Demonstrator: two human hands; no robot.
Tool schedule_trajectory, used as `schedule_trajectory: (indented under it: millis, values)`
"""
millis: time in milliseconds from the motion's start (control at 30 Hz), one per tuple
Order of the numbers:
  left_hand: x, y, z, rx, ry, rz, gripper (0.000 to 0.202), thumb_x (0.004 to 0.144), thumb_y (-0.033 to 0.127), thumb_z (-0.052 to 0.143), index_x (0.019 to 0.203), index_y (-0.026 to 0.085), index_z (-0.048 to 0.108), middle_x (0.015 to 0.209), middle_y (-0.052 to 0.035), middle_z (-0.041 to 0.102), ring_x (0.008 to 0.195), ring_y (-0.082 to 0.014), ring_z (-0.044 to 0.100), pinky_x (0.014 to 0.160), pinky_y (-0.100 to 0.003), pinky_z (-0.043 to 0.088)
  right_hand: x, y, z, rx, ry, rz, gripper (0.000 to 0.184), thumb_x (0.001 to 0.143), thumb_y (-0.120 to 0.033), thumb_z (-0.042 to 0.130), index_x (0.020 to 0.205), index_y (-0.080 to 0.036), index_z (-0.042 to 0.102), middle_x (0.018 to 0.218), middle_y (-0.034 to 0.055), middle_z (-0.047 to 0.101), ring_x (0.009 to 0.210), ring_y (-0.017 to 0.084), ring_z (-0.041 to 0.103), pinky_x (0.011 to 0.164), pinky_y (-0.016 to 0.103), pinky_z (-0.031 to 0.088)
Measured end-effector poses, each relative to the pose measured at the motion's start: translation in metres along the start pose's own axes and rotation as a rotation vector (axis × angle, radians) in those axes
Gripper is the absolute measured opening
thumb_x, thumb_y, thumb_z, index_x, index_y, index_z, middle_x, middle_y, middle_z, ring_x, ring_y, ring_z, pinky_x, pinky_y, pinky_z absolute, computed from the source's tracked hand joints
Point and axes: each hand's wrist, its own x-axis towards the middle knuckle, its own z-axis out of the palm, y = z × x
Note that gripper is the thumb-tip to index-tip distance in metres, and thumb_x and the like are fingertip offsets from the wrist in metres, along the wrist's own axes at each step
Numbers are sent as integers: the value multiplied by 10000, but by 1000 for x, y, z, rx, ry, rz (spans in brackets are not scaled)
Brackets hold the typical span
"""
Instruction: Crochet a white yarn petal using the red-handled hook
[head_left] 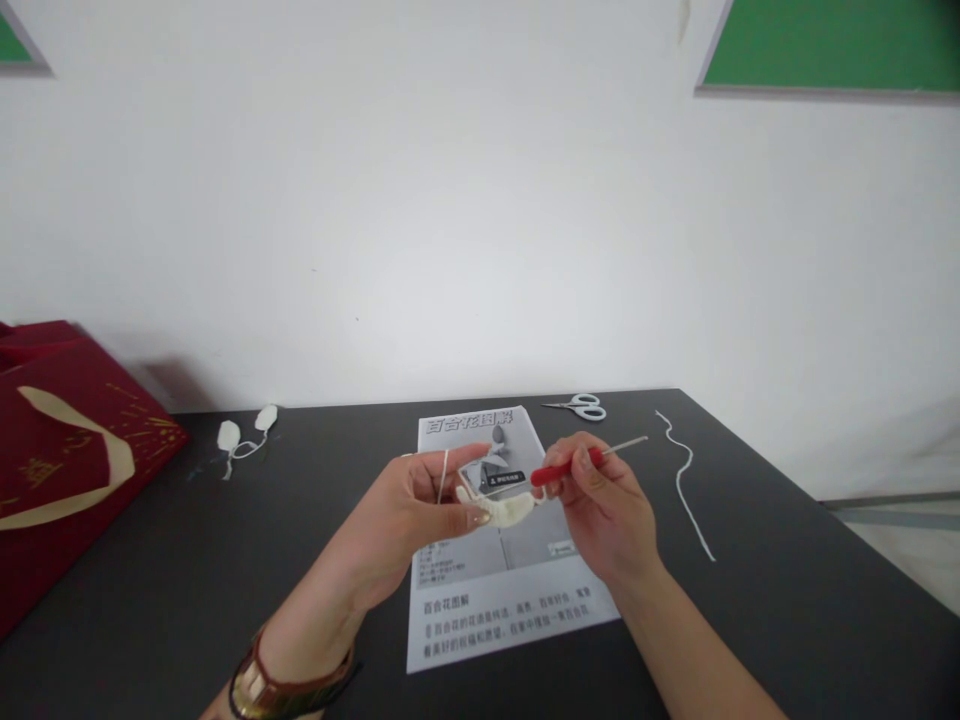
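My left hand [427, 500] pinches a small cream crochet piece [511, 511] between thumb and fingers, with a strand of yarn [442, 475] running over the index finger. In my right hand [604, 500] is a crochet hook with a red handle [562, 470], its metal shaft pointing up to the right, away from the crochet piece. The right fingers are close to the piece's right end; whether they touch it I cannot tell. Below both hands lies a printed pattern sheet [510, 630] with a grey picture and Chinese text, partly covered by the hands.
Small scissors [581, 406] lie behind the sheet on the black table [360, 640]. To the right is a loose white yarn piece [684, 475]. Two white crocheted petals [229, 436] joined by yarn lie at the left, near a dark red gift bag [67, 440]. A white wall [450, 220] stands behind.
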Motion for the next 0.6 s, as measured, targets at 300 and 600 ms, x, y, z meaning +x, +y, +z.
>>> schedule_trajectory:
  millis: [300,600]
  values:
    - [0,-1,1,85,70,24,505,586,170,774,1082,195,686,705,-44,711,656,-199,631,624,-312,453,0,-4,-7,-199,-64,-121,191,841,-306,589,728,-180,677,652,16,620,577,139,570,551,271,435]
    - [4,-2,1,216,240,124,278,557,131,762,833,154,732,827,-117,734,610,-205,612,552,-288,406,-15,-7,-7,-556,-158,-368,150,871,-251,541,848,-200,680,700,39,625,647,173,561,572,306,434]
